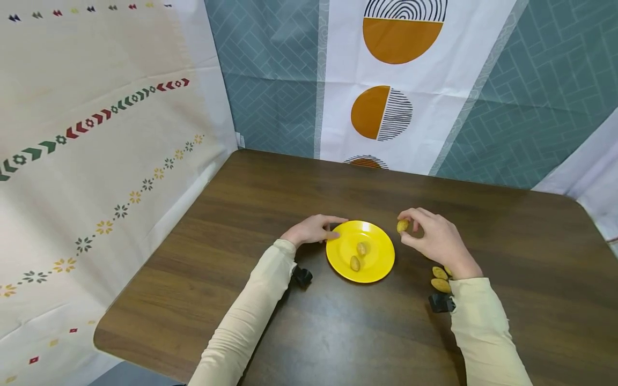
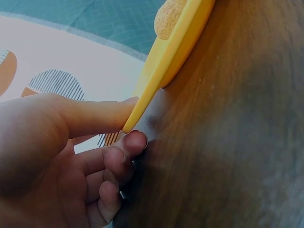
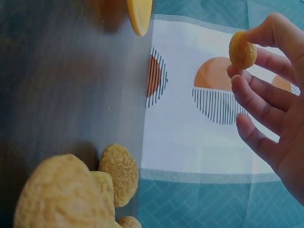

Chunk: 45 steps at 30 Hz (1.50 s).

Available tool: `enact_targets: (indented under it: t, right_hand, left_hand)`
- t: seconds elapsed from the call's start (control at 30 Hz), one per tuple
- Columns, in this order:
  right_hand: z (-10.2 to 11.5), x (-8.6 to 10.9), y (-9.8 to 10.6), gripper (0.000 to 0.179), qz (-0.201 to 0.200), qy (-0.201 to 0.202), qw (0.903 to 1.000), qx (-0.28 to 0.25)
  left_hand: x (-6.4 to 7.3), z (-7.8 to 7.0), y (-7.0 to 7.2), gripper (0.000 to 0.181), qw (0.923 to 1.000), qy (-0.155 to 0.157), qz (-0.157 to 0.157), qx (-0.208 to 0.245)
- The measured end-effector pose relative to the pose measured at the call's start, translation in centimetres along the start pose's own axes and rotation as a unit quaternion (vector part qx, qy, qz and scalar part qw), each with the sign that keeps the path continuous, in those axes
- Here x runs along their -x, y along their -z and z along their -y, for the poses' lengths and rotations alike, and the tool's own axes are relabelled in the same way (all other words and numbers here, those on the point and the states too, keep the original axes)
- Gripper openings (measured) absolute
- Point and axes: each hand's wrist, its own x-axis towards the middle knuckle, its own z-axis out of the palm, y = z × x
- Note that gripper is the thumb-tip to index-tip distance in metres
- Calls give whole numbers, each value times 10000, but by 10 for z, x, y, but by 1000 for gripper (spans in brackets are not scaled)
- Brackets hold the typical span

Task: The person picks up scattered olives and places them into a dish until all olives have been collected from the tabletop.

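My left hand [image 1: 316,229] holds the left edge of a round yellow plate [image 1: 343,262]. In the left wrist view its thumb lies on the rim, with curled fingers below. Two wrinkled, yellow-brown oval pieces [image 1: 355,263] lie on the plate. To the right of the plate, my right hand [image 1: 436,238] is raised, pinching a similar wrinkled oval piece [image 3: 242,50] between thumb and fingertips. More of these pieces [image 1: 440,285] lie on the table below the right wrist, some partly hidden by it.
The brown wooden table [image 1: 193,257] has a patterned teal and white cloth [image 1: 275,80] hanging behind it. Another white patterned cloth [image 1: 96,161] hangs along the left side. A black wrist camera [image 1: 302,276] sits on the left sleeve, and another [image 1: 440,303] on the right.
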Motion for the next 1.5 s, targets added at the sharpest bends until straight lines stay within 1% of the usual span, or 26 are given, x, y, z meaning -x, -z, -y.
enact_targets:
  t: [0.17,0.3,0.47,0.67,0.87,1.13,1.33,1.5]
  right_hand:
    - [1,-3,-9,32,235,127,9996,34]
    - [4,-5,-18,30,519,273,9983,-49]
    - [5,-4,-25,30,830,228,9961,-182]
    - [8,-5,-28,32,966,342,9943,-308]
    - [7,-7,-27,32,1010,294,9938,-358]
    - [5,-7,-25,34,1089,325,9928,-383]
    - [2,-8,-24,37,1163,225,9918,-484]
    - [-1,-8,-21,34,1211,227,9908,-552]
  left_hand:
    - [1,0,0,49,10000,-17,23,-11]
    - [2,0,-1,49,10000,-7,13,-10]
    - [1,0,-4,49,10000,11,3,19]
    - [0,0,-2,49,10000,-37,44,-71]
    - [0,-4,0,49,10000,-27,17,-42]
    - [0,-4,1,49,9999,49,-3,-124]
    - [0,-2,0,49,9999,-12,9,-120]
    - [-1,1,0,49,10000,-1,6,-32]
